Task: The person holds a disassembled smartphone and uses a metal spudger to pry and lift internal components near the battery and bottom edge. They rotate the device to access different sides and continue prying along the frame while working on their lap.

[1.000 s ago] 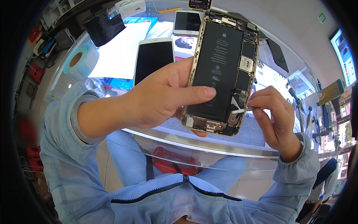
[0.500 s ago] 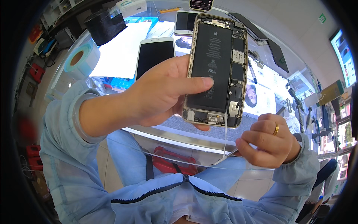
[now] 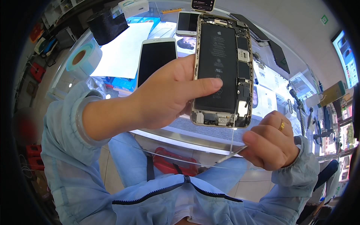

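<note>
Gold-framed opened phone (image 3: pixel 222 71) sits raised in our left hand (image 3: pixel 168 93), thumb clamped across its battery. Our right hand (image 3: pixel 270 144) pinches tweezers (image 3: pixel 231 153), stretching an adhesive strip downward; likely needing steady, slow pulling.

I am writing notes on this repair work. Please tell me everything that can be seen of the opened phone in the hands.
The opened phone has no screen, so its inside faces the camera: a large black battery on its left, small boards and metal shields on its right, connectors along the bottom, all in a pale metal frame. It is held upright above the glass table. The left hand grips it, thumb across the battery. A thin stretched whitish strip runs from its lower edge down to tweezers in the right hand.
</note>
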`<state>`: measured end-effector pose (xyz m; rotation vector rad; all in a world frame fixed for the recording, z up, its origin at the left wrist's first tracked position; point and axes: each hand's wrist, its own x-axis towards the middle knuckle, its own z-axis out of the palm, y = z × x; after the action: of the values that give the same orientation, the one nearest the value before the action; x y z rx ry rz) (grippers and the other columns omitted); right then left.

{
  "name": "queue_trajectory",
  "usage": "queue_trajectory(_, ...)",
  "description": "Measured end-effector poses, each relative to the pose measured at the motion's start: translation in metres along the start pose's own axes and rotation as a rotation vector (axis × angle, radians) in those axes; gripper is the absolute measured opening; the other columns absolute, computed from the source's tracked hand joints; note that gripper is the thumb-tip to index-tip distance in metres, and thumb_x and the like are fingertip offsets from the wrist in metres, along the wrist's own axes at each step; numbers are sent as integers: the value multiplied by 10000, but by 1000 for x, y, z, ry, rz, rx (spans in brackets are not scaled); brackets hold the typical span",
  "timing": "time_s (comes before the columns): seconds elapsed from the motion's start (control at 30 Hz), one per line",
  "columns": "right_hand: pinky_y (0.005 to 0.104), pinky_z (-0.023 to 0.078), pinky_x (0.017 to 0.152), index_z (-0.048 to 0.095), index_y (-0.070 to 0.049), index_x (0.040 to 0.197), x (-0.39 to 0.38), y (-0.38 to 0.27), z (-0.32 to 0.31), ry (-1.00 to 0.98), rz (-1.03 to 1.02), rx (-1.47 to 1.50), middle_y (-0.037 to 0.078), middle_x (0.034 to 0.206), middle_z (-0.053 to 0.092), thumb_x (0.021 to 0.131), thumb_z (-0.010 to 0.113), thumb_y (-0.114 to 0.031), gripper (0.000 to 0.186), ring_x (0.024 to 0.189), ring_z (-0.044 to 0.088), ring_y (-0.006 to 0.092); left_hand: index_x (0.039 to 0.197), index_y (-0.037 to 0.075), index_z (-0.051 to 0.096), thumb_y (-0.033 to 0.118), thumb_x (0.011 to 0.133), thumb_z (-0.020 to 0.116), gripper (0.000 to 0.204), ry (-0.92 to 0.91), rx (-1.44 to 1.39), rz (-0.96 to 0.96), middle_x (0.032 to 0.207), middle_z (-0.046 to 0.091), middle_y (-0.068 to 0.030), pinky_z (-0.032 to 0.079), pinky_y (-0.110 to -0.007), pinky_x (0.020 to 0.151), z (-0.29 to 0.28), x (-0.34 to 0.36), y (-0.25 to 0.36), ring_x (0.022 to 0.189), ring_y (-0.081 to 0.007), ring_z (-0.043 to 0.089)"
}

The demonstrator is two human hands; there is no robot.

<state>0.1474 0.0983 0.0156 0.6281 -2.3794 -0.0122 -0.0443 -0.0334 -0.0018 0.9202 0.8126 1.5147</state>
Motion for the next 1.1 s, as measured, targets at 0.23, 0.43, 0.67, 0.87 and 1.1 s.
queue_trajectory(0.23,240,284,455,686,-64,968,-2,-3,-8,-108,119,-62,-3,664,519,664,739,-68,309,525,383,101,1303,-8,340,33,905,504,432,-105,0,144,1222,533,-132,478,-301,918,-1,2,-5,1093,-159,553)
queue_trajectory(0.43,232,296,443,683,-44,893,4,-4,-12,-137,60,-108,141,951,671,666,722,-30,232,534,432,88,1309,-5,326,30,904,508,445,-88,17,193,1220,532,-135,481,-295,917,-2,0,-3,1096,-170,552)
queue_trajectory(0.67,201,267,400,672,-32,872,6,-2,-8,-70,-91,-95,115,905,679,657,666,-96,225,469,393,55,1274,-1,370,55,910,504,391,-46,43,232,1186,554,-118,489,-292,889,-1,2,-3,1057,-150,568)
queue_trajectory(0.87,196,266,395,666,-26,846,4,-5,-3,-55,-114,-68,102,892,675,642,661,-117,225,472,399,54,1236,0,410,76,915,503,342,40,35,252,1161,568,-110,498,-294,875,-6,3,-3,1021,-153,587)
queue_trajectory(1.1,187,299,392,666,-27,836,6,-2,1,-61,-106,36,92,860,670,648,648,-76,195,464,424,52,1230,-1,414,72,916,499,333,101,-75,164,1142,577,-112,515,-310,865,-7,3,2,1000,-166,604)
